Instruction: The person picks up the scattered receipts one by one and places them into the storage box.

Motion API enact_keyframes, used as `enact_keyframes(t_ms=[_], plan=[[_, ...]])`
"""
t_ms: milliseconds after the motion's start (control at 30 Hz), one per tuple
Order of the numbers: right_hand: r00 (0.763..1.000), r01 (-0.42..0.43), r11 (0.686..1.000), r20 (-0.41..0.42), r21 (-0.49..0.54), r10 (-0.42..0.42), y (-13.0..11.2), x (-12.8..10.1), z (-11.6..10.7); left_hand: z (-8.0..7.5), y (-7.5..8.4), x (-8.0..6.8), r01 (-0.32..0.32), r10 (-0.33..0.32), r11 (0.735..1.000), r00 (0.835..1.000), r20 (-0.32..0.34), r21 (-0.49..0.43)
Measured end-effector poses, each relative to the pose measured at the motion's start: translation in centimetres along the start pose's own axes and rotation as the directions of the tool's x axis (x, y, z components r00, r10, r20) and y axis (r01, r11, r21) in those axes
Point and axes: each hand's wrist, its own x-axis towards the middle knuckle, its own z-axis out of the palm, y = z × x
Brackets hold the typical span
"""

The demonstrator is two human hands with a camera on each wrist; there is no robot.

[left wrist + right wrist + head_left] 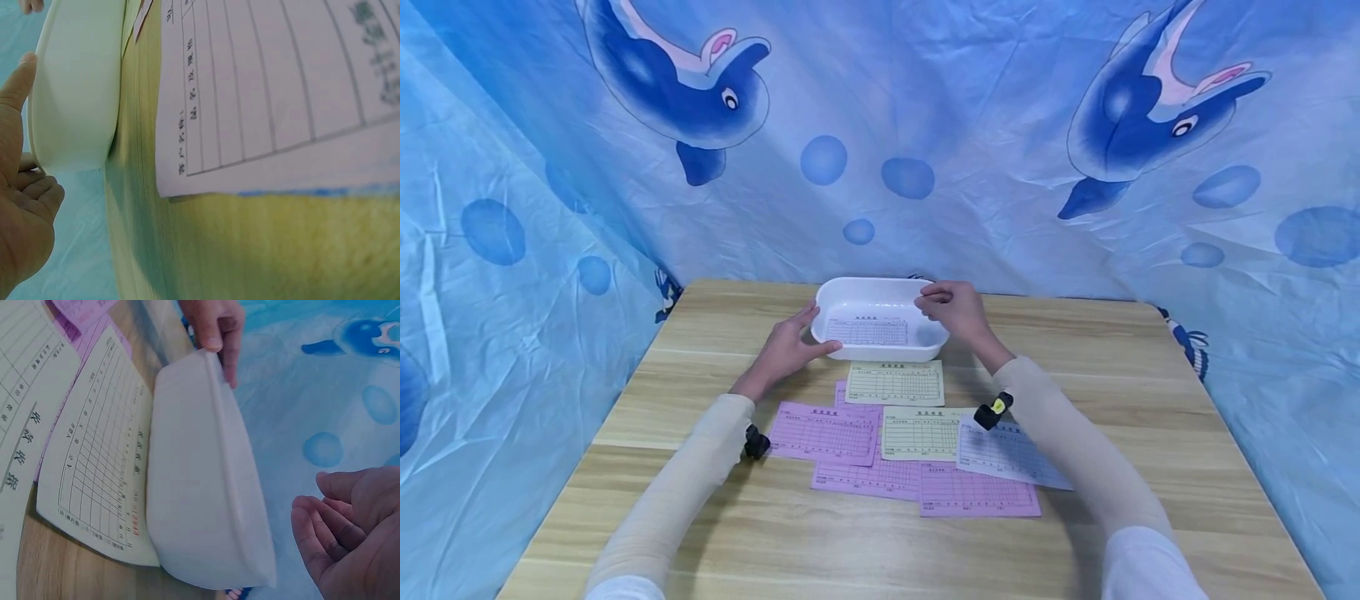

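Note:
A white plastic tray [880, 287] stands on the wooden table [1150, 400] near its far edge, with one pale lined form [868, 332] lying flat inside. My left hand [790, 346] rests against the tray's left end with its palm open and thumb [22, 72] straight along the wall [75, 94]. Over the tray's right rim hovers my right hand [951, 307]; in the right wrist view its fingers [325, 531] are loosely curled and hold nothing, a little apart from the tray [206, 487].
Several forms lie spread in front of the tray: a yellow one [895, 383] nearest it, pink ones [826, 432], a second yellow one [921, 433] and a pale blue one [1007, 454]. Blue dolphin-print cloth [880, 125] hangs behind and at both sides.

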Motion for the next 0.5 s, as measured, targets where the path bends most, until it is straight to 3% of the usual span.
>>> enact_keyframes(t_ms=[333, 500], plan=[[0.995, 0.091, 0.996, -0.040, -0.011, -0.091, -0.5, -3.8, -4.7, 0.0, 0.2, 0.1, -0.003, 0.003, 1.000, 1.000, 0.006, 0.004], [0.993, 0.090, 0.996, -0.077, 0.004, -0.089, 0.1, -6.2, -6.5, -0.1, 0.0, 0.1, 0.011, -0.011, 1.000, 1.000, 0.014, 0.015]])
